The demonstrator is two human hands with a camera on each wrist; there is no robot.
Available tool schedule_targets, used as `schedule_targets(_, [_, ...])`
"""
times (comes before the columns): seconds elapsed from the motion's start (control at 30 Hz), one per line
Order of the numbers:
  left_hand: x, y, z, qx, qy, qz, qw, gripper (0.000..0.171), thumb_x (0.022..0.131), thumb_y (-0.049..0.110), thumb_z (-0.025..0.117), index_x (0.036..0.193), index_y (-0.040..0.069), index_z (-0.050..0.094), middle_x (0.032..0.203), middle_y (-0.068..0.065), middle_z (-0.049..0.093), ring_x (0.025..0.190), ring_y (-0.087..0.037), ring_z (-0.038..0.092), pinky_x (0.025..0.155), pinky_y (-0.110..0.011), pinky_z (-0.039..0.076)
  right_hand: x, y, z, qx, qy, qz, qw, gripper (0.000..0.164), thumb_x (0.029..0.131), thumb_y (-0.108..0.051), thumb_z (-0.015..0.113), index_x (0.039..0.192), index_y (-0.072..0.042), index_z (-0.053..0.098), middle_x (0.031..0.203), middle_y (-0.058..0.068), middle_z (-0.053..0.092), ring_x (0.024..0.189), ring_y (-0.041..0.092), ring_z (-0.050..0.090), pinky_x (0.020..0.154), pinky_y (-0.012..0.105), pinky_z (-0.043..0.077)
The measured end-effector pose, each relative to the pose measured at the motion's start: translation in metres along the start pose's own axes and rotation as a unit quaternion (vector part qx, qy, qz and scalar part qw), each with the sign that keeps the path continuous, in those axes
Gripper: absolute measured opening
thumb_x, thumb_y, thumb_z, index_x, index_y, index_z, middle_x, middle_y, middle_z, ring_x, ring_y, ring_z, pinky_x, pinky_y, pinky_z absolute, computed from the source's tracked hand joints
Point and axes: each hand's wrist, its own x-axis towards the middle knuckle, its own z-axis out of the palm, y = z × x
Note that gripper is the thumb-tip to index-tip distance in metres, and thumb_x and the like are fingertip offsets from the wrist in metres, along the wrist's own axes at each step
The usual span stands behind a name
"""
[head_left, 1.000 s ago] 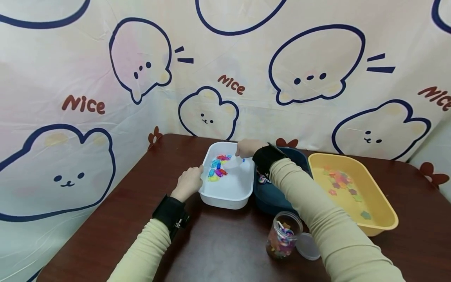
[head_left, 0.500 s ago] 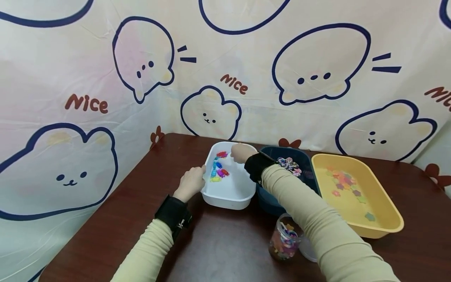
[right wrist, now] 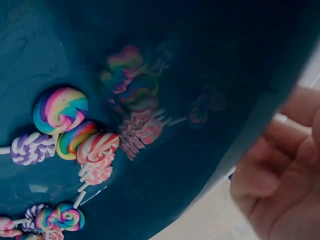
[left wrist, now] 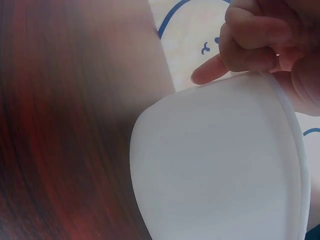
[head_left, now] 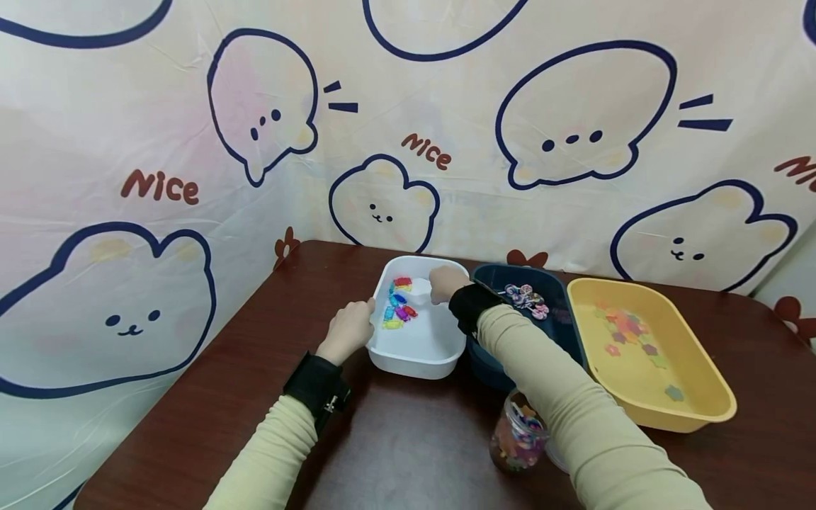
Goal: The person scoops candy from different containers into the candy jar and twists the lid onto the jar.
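My left hand [head_left: 347,331] grips the left rim of a white plastic tub [head_left: 417,347]; the left wrist view shows curled fingers [left wrist: 245,47] at that rim. Inside the tub, colourful translucent gem-like pieces [head_left: 397,306] lie along the left side. Over the tub's far right part, my right hand [head_left: 446,283] is curled around a whitish, spoon-like tool [head_left: 421,287], its bowl low beside the pieces. The right wrist view shows the curled right hand [right wrist: 280,170] beyond a dark blue tub's wall, which hides what it holds.
The dark blue tub [head_left: 487,365] with lollipop charms [head_left: 525,297] stands under my right forearm. Right of it is a yellow tub [head_left: 663,414] with flower-shaped pieces [head_left: 625,327]. A clear jar [head_left: 518,435] of mixed pieces stands in front, its lid [head_left: 556,457] partly hidden by the sleeve.
My right hand has moved left over the white tub, then slightly back right and nearer. The lollipop charms have come into view. My left hand stays at the rim; the view has shifted slightly.
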Motion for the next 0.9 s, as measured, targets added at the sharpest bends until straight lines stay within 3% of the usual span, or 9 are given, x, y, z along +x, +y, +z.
schedule_targets(0.07, [0.0, 0.001, -0.001, 0.003, 0.001, 0.001, 1.0, 0.047, 0.099, -0.001, 0.057, 0.146, -0.005, 0.052, 0.139, -0.025, 0.062, 0.09, -0.031, 0.064, 0.061, -0.032, 0.044, 0.008, 0.003, 0.004, 0.015, -0.014, 0.005, 1.0, 0.02, 0.093, -0.01, 0.069, 0.108, 0.003, 0.069, 0.094, 0.01, 0.064, 0.082, 0.021, 0.052, 0.075, 0.029, 0.044])
schedule_targets(0.17, [0.0, 0.001, -0.001, 0.007, 0.006, 0.003, 1.0, 0.047, 0.099, -0.001, 0.057, 0.146, -0.005, 0.053, 0.138, -0.025, 0.062, 0.085, -0.029, 0.062, 0.059, -0.031, 0.042, 0.015, 0.006, 0.013, 0.033, -0.002, 0.001, 0.999, 0.021, 0.091, -0.014, 0.071, 0.106, 0.002, 0.069, 0.093, 0.009, 0.065, 0.083, 0.023, 0.056, 0.075, 0.031, 0.047])
schedule_targets(0.33, [0.0, 0.001, -0.003, 0.008, 0.006, 0.0, 1.0, 0.047, 0.099, -0.002, 0.057, 0.146, -0.004, 0.052, 0.139, -0.025, 0.062, 0.082, -0.029, 0.061, 0.058, -0.03, 0.04, 0.1, 0.048, 0.082, 0.043, 0.072, -0.056, 0.995, 0.014, 0.087, -0.013, 0.068, 0.094, -0.002, 0.068, 0.091, 0.012, 0.069, 0.08, 0.025, 0.058, 0.074, 0.035, 0.049])
schedule_targets(0.4, [0.0, 0.002, -0.003, 0.005, 0.005, -0.002, 1.0, 0.048, 0.099, -0.002, 0.056, 0.147, -0.004, 0.052, 0.14, -0.025, 0.061, 0.082, -0.028, 0.06, 0.058, -0.03, 0.039, 0.15, 0.073, 0.116, 0.041, 0.093, -0.073, 0.992, 0.01, 0.082, -0.012, 0.067, 0.087, -0.003, 0.065, 0.087, 0.012, 0.069, 0.074, 0.023, 0.055, 0.069, 0.035, 0.047])
schedule_targets(0.47, [0.0, 0.002, -0.003, -0.001, 0.001, -0.004, 1.0, 0.048, 0.1, -0.002, 0.056, 0.148, -0.004, 0.051, 0.142, -0.025, 0.06, 0.079, -0.028, 0.058, 0.057, -0.029, 0.036, 0.167, 0.082, 0.131, 0.045, 0.095, -0.064, 0.992, 0.009, 0.081, -0.013, 0.068, 0.087, -0.006, 0.066, 0.086, 0.009, 0.068, 0.072, 0.021, 0.054, 0.068, 0.033, 0.046])
schedule_targets(0.53, [0.0, 0.002, -0.002, -0.006, -0.001, -0.006, 1.0, 0.049, 0.1, -0.002, 0.056, 0.148, -0.004, 0.05, 0.143, -0.024, 0.059, 0.077, -0.027, 0.055, 0.056, -0.028, 0.035, 0.17, 0.086, 0.135, 0.061, 0.077, -0.05, 0.994, 0.011, 0.082, -0.013, 0.07, 0.087, -0.005, 0.065, 0.082, 0.008, 0.066, 0.067, 0.02, 0.054, 0.064, 0.031, 0.046])
schedule_targets(0.63, [-0.001, 0.002, -0.001, -0.009, -0.001, -0.006, 0.9999, 0.049, 0.099, -0.002, 0.057, 0.147, -0.004, 0.051, 0.143, -0.024, 0.059, 0.076, -0.027, 0.054, 0.055, -0.028, 0.033, 0.159, 0.085, 0.131, 0.088, 0.045, -0.041, 0.994, 0.013, 0.084, -0.012, 0.068, 0.086, 0.0, 0.062, 0.075, 0.011, 0.062, 0.058, 0.02, 0.056, 0.056, 0.028, 0.047])
schedule_targets(0.73, [-0.001, 0.002, -0.001, -0.008, 0.001, -0.004, 1.0, 0.049, 0.099, -0.002, 0.058, 0.147, -0.004, 0.052, 0.142, -0.024, 0.06, 0.076, -0.027, 0.054, 0.055, -0.028, 0.033, 0.137, 0.077, 0.116, 0.101, 0.007, -0.038, 0.994, 0.02, 0.089, -0.016, 0.067, 0.092, 0.003, 0.062, 0.082, 0.013, 0.064, 0.065, 0.022, 0.062, 0.059, 0.028, 0.05])
schedule_targets(0.9, [0.0, 0.002, 0.0, -0.007, -0.002, -0.003, 1.0, 0.048, 0.098, -0.003, 0.057, 0.146, -0.005, 0.052, 0.142, -0.025, 0.06, 0.076, -0.026, 0.053, 0.056, -0.028, 0.033, 0.125, 0.066, 0.102, 0.111, -0.036, -0.027, 0.993, 0.031, 0.09, -0.023, 0.072, 0.109, 0.001, 0.066, 0.098, 0.014, 0.066, 0.081, 0.026, 0.061, 0.072, 0.033, 0.051])
